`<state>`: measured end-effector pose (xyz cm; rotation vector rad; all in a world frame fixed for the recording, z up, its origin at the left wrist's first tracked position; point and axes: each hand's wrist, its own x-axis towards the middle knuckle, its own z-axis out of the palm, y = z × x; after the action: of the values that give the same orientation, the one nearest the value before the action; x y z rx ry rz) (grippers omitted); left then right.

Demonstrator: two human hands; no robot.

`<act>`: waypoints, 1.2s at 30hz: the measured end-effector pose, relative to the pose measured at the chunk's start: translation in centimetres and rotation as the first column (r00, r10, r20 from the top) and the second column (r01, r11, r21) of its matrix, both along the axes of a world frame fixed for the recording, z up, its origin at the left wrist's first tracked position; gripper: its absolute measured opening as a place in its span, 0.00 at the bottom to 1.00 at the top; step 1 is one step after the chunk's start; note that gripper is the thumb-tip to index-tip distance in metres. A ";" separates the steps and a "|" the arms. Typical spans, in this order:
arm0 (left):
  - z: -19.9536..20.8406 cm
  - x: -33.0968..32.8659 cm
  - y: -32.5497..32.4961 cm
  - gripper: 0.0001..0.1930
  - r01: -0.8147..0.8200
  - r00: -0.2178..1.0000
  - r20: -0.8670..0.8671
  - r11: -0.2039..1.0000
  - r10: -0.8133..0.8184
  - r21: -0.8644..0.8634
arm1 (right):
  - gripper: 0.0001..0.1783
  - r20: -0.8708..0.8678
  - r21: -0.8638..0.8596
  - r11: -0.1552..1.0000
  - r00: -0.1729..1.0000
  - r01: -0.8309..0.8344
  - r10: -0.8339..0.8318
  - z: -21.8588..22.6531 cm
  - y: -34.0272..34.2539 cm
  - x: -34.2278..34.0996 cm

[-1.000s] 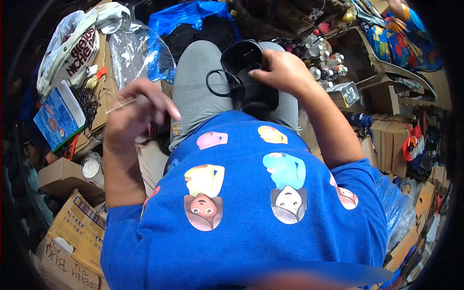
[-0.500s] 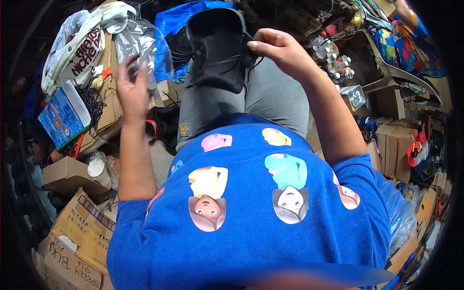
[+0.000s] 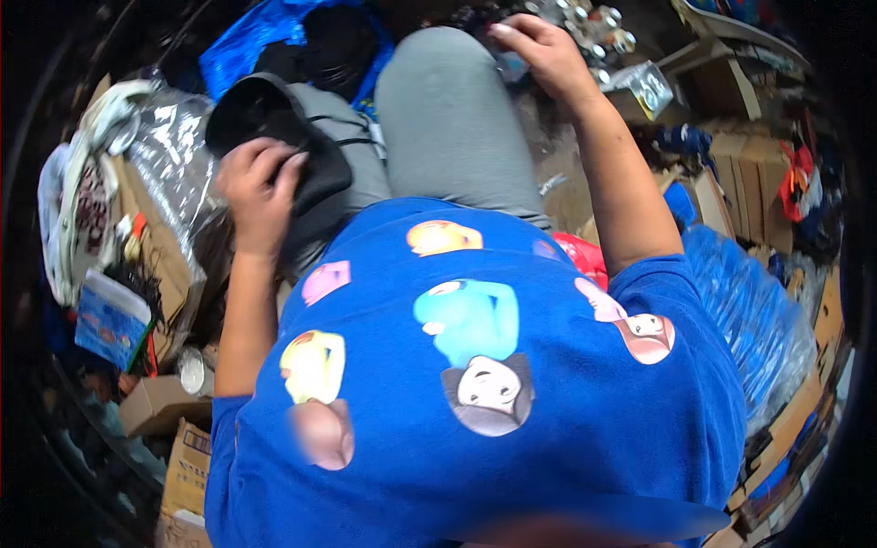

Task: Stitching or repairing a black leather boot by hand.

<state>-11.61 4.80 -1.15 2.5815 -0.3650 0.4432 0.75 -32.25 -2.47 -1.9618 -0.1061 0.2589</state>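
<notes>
A black shoe upper (image 3: 322,169) with loose dark laces lies over my left thigh. My left hand (image 3: 258,187) is closed on its near edge, fingers bent over the rim. Its hollow inside faces up, and part of the near side is hidden by the hand. Out past my right knee, my right hand (image 3: 546,57) is stretched away from the upper with loosely bent fingers. It is close to a cluster of small bottles (image 3: 612,41), and no object shows in it. Both hands are slightly blurred.
A blue plastic sheet (image 3: 239,53) lies beyond my knees. On the left are clear plastic wrap (image 3: 178,151), a white printed cloth (image 3: 66,215) and an open cardboard box (image 3: 157,406). To the right stand cardboard pieces (image 3: 744,187) and a blue plastic bundle (image 3: 744,301).
The black upper has gone from between my knees to my left thigh, and my left hand has taken hold of it. My right hand has let go of it and moved right. The view has shifted.
</notes>
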 end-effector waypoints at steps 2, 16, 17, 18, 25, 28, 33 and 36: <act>-0.1 -0.6 0.2 0.04 -0.029 1.000 -0.009 0.998 0.029 -0.048 | 0.15 -0.180 0.055 0.974 0.961 0.221 -0.208 -3.1 -5.6 -1.3; -0.1 -0.2 1.3 0.09 -0.286 0.939 -0.235 0.949 0.251 -0.130 | 0.18 -0.823 -0.501 0.783 0.076 0.369 -0.562 -30.7 -15.5 -19.7; 0.1 -0.3 1.6 0.10 -0.305 0.929 -0.259 0.943 0.263 -0.135 | 0.18 -0.831 -0.504 0.780 0.037 0.371 -0.555 -31.4 -15.0 -20.5; 0.4 -0.4 1.3 0.10 -0.314 0.921 -0.277 0.944 0.275 -0.105 | 0.19 -0.822 -0.542 0.789 0.014 0.289 -0.570 -32.0 -15.1 -21.2; 1.5 -0.6 1.4 0.11 -0.357 0.880 -0.314 0.932 0.356 0.055 | 0.21 -0.826 -0.530 0.722 -0.080 0.445 -0.558 -36.0 -13.0 -21.6; 1.7 -0.6 1.7 0.10 -0.400 0.862 -0.311 0.914 0.400 0.067 | 0.21 -0.806 -0.543 0.704 -0.048 0.458 -0.590 -39.6 -12.5 -21.4; 2.0 -0.3 1.6 0.09 -0.352 0.871 -0.287 0.914 0.398 0.200 | 0.24 -0.766 -0.526 0.630 0.003 0.571 -0.643 -45.7 -14.5 -23.0; 2.1 -0.2 1.2 0.09 -0.397 0.844 -0.314 0.899 0.436 0.183 | 0.28 -0.760 -0.612 0.700 -0.030 0.367 -0.649 -47.1 -15.9 -24.6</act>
<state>-11.81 6.05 0.97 2.7769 0.3169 0.0995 -23.87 -48.13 -49.58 -1.5050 1.6195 1.0031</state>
